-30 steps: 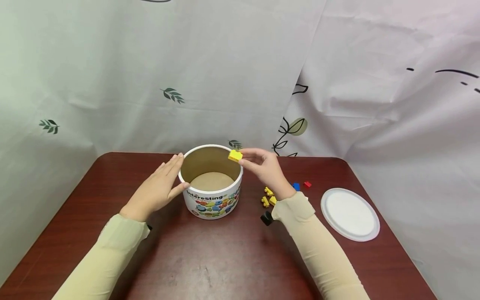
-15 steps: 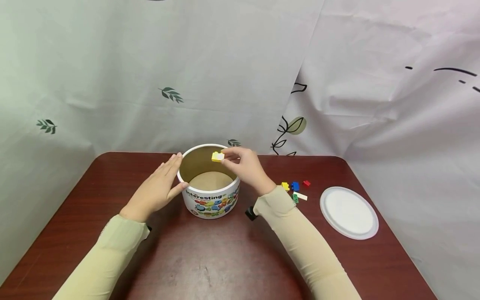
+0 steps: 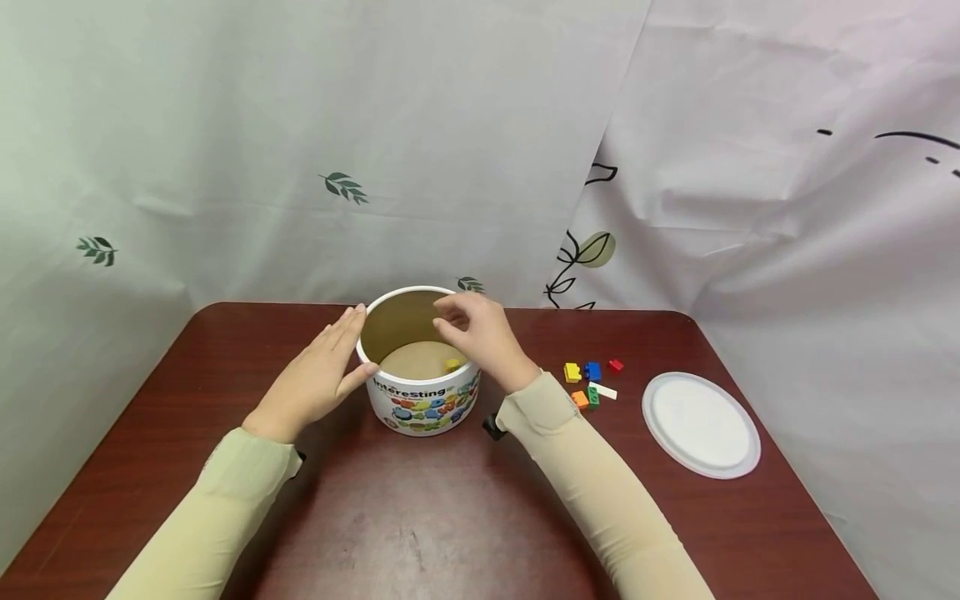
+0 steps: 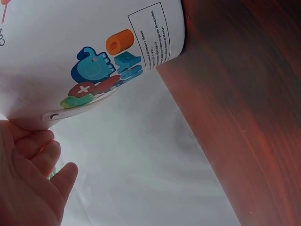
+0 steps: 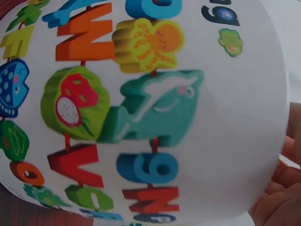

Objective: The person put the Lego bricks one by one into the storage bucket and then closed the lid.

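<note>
A white round tub (image 3: pixel 423 408) with colourful printed pictures stands open-topped toward the back of the table. Inside it, on the floor near the right wall, lies a yellow toy brick (image 3: pixel 452 365). My left hand (image 3: pixel 311 379) rests its straight fingers against the tub's left rim; the left wrist view shows those fingertips (image 4: pixel 55 149) at the rim. Above the opening on the right hovers my right hand (image 3: pixel 483 337), thumb and fingers loosely bent and parted with nothing between them. In the right wrist view the tub's printed wall (image 5: pixel 235 132) hides much of that hand (image 5: pixel 282 193).
Right of the tub lie several loose bricks: yellow (image 3: pixel 572 372), blue (image 3: pixel 592 372), red (image 3: pixel 616 365), green (image 3: pixel 593 397) and orange (image 3: pixel 580 400), beside a white strip (image 3: pixel 603 391). A round white lid (image 3: pixel 701 425) lies farther right. A pale curtain (image 3: pixel 450 150) hangs behind the table.
My right hand has moved left over the tub and let go of the yellow brick, which now lies inside. The left hand has stayed at the rim.
</note>
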Tool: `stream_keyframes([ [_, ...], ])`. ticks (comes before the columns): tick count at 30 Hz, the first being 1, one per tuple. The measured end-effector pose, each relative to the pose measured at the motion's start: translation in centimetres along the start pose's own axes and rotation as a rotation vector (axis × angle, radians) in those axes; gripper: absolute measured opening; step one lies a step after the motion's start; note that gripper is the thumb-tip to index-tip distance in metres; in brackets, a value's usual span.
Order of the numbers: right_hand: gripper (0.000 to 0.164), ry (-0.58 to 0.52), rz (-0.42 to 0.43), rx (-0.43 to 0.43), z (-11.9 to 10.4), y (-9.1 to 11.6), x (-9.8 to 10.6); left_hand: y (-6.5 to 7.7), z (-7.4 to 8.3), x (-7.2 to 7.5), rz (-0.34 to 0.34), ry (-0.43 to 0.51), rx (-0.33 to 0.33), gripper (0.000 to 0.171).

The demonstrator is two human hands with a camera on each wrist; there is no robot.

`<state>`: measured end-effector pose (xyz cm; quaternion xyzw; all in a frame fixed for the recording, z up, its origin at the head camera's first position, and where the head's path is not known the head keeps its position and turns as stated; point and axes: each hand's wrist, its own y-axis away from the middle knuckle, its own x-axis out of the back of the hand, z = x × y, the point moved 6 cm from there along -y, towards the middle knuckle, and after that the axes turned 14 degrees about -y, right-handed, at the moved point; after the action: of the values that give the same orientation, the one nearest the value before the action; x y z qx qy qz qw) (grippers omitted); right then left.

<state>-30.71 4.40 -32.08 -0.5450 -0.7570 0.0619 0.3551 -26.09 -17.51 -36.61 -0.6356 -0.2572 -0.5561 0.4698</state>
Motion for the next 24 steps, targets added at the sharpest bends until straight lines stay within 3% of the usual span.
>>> stream_keyframes([
  [7, 0.017, -0.055, 0.078, 0.111, -0.9, 1.2, 2.0, -0.1, -0.2, -0.2, 0.016, 0.005, -0.006, 0.081],
  [12, 0.016, -0.034, 0.114, 0.139, -0.8, 2.3, 3.7, -0.1, -0.1, -0.2, 0.022, 0.012, -0.006, 0.082],
  [17, 0.015, -0.022, 0.164, 0.128, 0.4, 3.6, 5.8, -0.3, 0.0, -0.2, 0.024, 0.010, -0.010, 0.081],
  [24, 0.016, -0.011, 0.230, 0.023, 3.0, 5.6, 9.0, 0.0, -0.1, -0.1, 0.001, 0.009, -0.002, 0.081],
])
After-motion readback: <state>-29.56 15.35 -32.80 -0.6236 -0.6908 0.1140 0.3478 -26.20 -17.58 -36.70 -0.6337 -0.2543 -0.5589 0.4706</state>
